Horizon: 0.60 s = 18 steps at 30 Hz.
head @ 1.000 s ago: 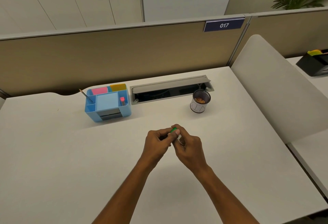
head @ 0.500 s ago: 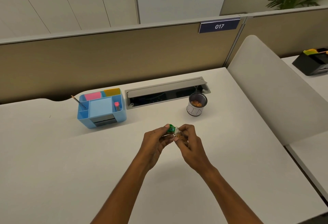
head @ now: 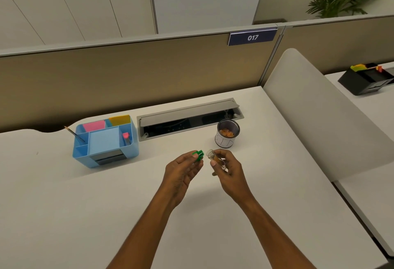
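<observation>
Above the white desk (head: 106, 204), my left hand (head: 181, 172) pinches a small green cap-like piece (head: 198, 155) at its fingertips. A short gap to the right, my right hand (head: 228, 170) grips a small clear container (head: 214, 156) with something orange-brown inside, its open mouth turned toward the green piece. The two parts do not touch. Just behind my right hand stands a mesh cup (head: 227, 133) with orange-brown bits in it.
A blue desk organiser (head: 105, 140) with sticky notes and a pencil sits at the back left. An open cable tray (head: 187, 119) runs along the back. A white divider (head: 319, 119) bounds the right side; a black organiser (head: 366, 78) stands on the neighbouring desk.
My hands, joined on the green-capped object a second ago, have pulled apart. The green piece went left with my left hand and the clear container stayed in my right.
</observation>
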{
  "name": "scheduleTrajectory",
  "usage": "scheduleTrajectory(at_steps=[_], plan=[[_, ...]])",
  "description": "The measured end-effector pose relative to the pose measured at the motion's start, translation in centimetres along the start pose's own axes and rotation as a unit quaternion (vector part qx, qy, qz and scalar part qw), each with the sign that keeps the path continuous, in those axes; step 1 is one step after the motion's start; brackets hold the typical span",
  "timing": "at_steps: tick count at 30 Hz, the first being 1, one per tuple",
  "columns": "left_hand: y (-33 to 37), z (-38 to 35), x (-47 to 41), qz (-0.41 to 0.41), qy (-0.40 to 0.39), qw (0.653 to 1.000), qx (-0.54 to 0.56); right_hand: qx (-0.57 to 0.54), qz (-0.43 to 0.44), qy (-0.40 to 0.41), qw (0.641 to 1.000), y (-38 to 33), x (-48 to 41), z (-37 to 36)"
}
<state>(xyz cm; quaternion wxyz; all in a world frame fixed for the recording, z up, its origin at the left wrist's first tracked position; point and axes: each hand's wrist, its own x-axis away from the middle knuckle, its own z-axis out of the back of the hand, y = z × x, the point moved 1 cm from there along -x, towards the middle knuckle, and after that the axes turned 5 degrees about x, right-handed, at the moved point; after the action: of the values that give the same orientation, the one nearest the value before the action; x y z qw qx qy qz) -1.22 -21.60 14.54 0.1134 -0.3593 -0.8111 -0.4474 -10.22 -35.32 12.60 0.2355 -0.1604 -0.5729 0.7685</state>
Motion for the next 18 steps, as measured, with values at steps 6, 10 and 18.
scheduleTrajectory(at_steps=[6, 10, 18], plan=[[0.1, 0.0, -1.5, 0.001, 0.006, 1.000, 0.028, -0.053, -0.018, 0.037, 0.998, 0.6, -2.9, 1.6], [0.0, 1.0, -2.6, -0.008, 0.013, 0.999, 0.036, -0.057, -0.034, 0.067, 0.996, 1.7, -5.3, 3.0], [-1.0, 4.0, -4.8, -0.032, 0.061, 0.998, 0.012, -0.001, -0.026, 0.136, 0.990, 2.5, -8.8, 4.9]])
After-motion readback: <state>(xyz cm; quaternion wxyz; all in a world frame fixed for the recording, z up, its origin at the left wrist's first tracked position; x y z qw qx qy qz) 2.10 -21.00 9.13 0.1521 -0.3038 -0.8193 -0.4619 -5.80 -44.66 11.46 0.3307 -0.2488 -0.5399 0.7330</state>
